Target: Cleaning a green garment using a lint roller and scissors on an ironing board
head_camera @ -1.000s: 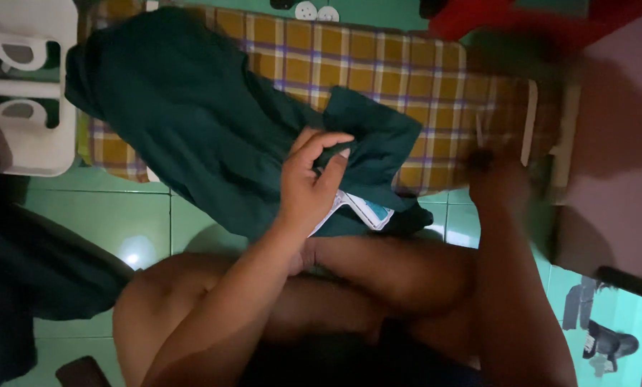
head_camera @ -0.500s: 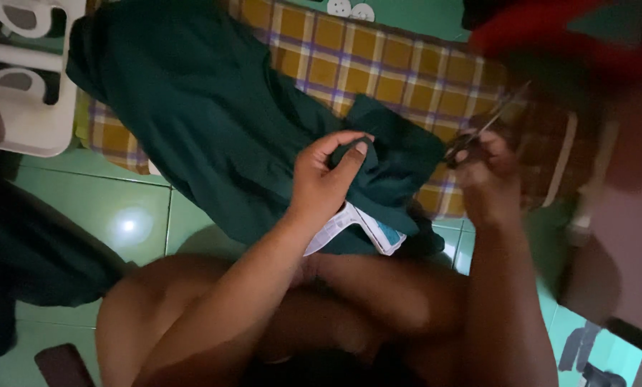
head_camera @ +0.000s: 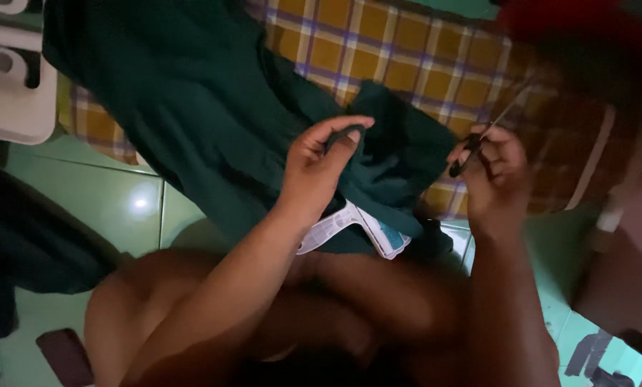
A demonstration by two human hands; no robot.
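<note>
Over the checked cloth, left hand pinches green fabric above its white label; right hand grips scissors.

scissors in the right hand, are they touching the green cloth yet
Apart. The head view shows the scissors in the right hand over the checked cloth, clear of the green cloth pinched by the left hand.
</note>
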